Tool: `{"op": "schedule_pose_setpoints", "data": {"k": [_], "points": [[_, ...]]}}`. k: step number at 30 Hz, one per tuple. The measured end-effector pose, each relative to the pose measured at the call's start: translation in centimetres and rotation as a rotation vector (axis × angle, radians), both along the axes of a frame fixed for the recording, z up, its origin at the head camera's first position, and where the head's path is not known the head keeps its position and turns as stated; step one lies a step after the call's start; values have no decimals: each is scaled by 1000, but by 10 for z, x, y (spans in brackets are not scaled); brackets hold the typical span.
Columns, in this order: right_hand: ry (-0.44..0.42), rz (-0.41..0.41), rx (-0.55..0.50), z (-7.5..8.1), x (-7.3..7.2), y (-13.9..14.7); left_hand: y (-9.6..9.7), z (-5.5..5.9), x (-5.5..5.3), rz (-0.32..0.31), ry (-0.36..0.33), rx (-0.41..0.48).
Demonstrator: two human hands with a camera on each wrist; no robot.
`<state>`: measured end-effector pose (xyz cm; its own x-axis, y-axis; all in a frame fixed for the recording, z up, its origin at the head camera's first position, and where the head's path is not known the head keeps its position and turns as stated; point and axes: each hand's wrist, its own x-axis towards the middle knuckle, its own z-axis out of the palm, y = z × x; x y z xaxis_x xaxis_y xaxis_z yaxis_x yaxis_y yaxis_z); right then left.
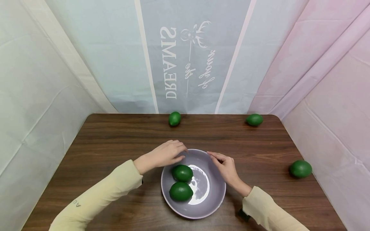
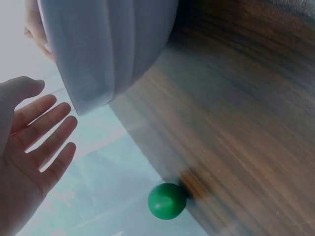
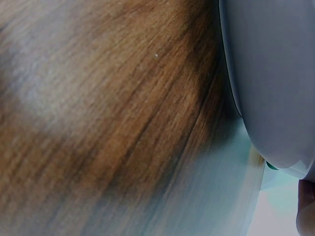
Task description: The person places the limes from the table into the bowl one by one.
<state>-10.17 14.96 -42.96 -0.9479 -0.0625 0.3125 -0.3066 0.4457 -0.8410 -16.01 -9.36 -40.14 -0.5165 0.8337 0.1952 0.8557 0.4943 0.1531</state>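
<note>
A purple-grey bowl (image 1: 196, 208) stands on the wooden table, with two green limes, the upper one (image 1: 182, 173) and the lower one (image 1: 180, 191), lying in its left half. My left hand (image 1: 165, 154) hovers at the bowl's upper-left rim; in the left wrist view its fingers (image 2: 49, 135) are loosely spread, apart from the bowl's outer wall (image 2: 93, 54). At the upper-right rim, my right hand (image 1: 226, 168) pinches the edge between thumb and fingers. The right wrist view shows the bowl's side (image 3: 275, 73) and just one fingertip (image 3: 306, 211) beneath it.
One lime (image 1: 174, 118) lies at the table's back edge, another (image 1: 254, 119) at the back right corner, and a third (image 1: 300, 168) near the right edge. Fabric curtains (image 1: 190, 64) with printed lettering hang behind the brown table (image 1: 121, 134) and at both sides.
</note>
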Motion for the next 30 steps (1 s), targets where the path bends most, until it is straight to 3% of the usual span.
{"op": "schedule_pose_setpoints", "data": {"k": [30], "points": [[-2, -4, 5, 0, 0, 0, -11, -11, -35, 138, -24, 15]]}}
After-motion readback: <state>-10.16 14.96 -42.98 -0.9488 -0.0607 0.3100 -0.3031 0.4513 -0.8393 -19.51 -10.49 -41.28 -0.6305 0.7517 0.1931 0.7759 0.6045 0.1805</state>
